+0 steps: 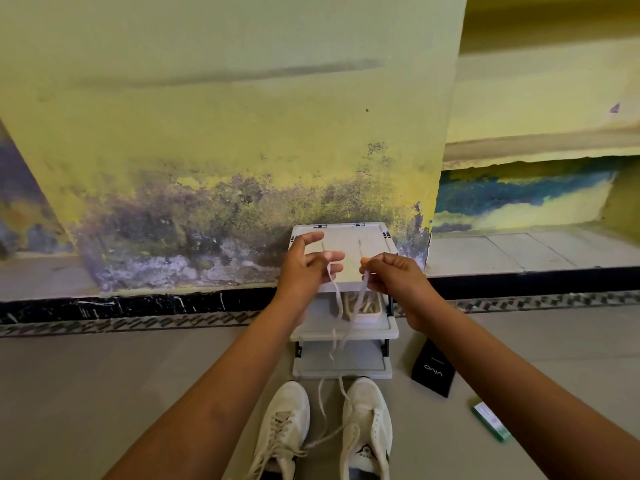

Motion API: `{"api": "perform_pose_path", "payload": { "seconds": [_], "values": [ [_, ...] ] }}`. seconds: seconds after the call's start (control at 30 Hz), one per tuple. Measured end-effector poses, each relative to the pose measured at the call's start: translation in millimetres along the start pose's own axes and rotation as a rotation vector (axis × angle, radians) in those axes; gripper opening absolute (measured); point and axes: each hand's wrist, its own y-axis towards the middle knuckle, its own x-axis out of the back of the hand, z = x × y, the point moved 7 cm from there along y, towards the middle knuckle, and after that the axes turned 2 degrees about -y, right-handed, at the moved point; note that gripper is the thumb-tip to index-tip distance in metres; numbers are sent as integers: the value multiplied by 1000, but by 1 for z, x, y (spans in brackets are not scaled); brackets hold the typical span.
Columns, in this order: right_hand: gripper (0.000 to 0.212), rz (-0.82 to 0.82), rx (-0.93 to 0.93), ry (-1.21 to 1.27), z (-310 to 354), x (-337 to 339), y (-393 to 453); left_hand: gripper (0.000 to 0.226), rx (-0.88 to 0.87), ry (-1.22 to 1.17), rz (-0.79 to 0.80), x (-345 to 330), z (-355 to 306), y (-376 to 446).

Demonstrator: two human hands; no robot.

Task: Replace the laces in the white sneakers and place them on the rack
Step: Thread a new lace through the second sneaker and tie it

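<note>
Left sneaker [282,431] on the floor, low in view, laced but loose, ends trailing out. Left hand [304,263] raised in front of the rack [346,327], grip half-open: fingers spread, one lace [334,289] end running up between thumb and fingers, looks lightly pinched. Right hand [391,271] beside it, grip narrow, fingertips pinching the other lace end. Both strands hang down past the rack shelves toward the right sneaker [367,427], which stands just beside the left one, toes toward the rack. Can't tell exactly which eyelets the strands come from, but they seem to lead to the right shoe. A small tray [370,311] on the middle shelf holds more laces. Black box [433,370] and green box [490,420] on the floor, right of the rack.

Progress, as a judgement: mid-lacing of the right shoe, ends being evened up. Still left: tidy or tie both shoes, put both on the rack. Neither shoe is on the rack yet.
</note>
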Motion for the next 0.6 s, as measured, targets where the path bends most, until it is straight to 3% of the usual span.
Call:
{"api": "perform_pose_path", "payload": {
  "seconds": [0.1, 0.3, 0.43, 0.6],
  "values": [
    [14, -18, -1, 28, 1, -1, -1, 11, 38, -32, 0, -11, -4, -3],
    [12, -67, 71, 78, 5, 3, -2, 19, 41, 107, -25, -19, -6, -4],
    [18, -82, 92, 52, 4, 4, 1, 21, 44, 49, -1, -21, -8, -6],
    [8, -54, 80, 56, 2, -1, 1, 16, 82, 66, 9, -24, -10, -10]
  ]
}}
